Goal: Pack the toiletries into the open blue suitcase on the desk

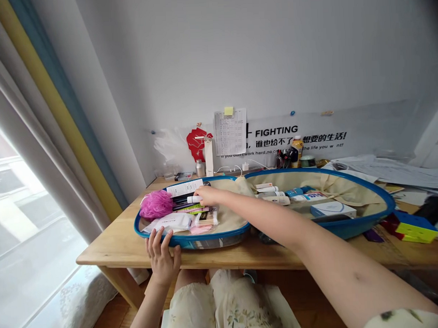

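Observation:
My right hand (207,196) reaches across into the left half of an open blue-rimmed case (222,240). Its fingers are closed on a small white tube (193,199), which lies over some dark, slim items. My left hand (162,251) rests against the near left rim, fingers stretched and apart, tips beside a white soft pack (172,222). Around the hands lie a pink mesh bath puff (156,204), a pack of cotton swabs (206,218), a pink item (201,229) and a white printed box (184,188). My right fingertips are partly hidden.
The case's right half (370,217) holds several tubes, a toothpaste-like tube (309,197) and a white-blue box (333,210). A puzzle cube (415,226) and papers (415,172) lie rightward. Behind stand a white lamp (209,157) and an orange-yellow bottle (296,151).

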The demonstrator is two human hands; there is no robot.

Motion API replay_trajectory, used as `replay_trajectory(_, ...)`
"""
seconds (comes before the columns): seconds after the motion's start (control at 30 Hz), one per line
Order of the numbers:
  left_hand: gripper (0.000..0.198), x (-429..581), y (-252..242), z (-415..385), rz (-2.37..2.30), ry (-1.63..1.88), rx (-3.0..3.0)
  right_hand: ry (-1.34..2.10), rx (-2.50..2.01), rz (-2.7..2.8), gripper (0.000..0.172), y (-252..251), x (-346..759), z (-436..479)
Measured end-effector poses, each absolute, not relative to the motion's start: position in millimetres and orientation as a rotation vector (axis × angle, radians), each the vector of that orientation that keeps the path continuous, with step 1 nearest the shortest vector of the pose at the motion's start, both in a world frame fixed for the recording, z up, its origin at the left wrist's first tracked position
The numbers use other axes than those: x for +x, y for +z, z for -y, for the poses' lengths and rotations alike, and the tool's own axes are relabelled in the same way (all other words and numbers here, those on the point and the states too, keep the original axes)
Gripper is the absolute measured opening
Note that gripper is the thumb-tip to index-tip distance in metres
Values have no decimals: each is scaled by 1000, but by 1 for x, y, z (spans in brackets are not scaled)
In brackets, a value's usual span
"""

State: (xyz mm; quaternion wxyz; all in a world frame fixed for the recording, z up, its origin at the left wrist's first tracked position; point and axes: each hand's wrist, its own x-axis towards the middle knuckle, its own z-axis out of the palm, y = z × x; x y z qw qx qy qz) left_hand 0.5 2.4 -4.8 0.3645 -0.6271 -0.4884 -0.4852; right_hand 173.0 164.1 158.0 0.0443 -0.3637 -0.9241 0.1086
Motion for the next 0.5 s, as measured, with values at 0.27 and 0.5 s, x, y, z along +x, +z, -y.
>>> replay_trajectory(0.27,49,1,-8,-3,1285,-1240,-1596,373,-1106,2787,29,140,137,-167)
replay_trajectory(0.5,50,-1,-6,-2,1275,-1254,-1604,543,-976,2714,29,166,174,-163)
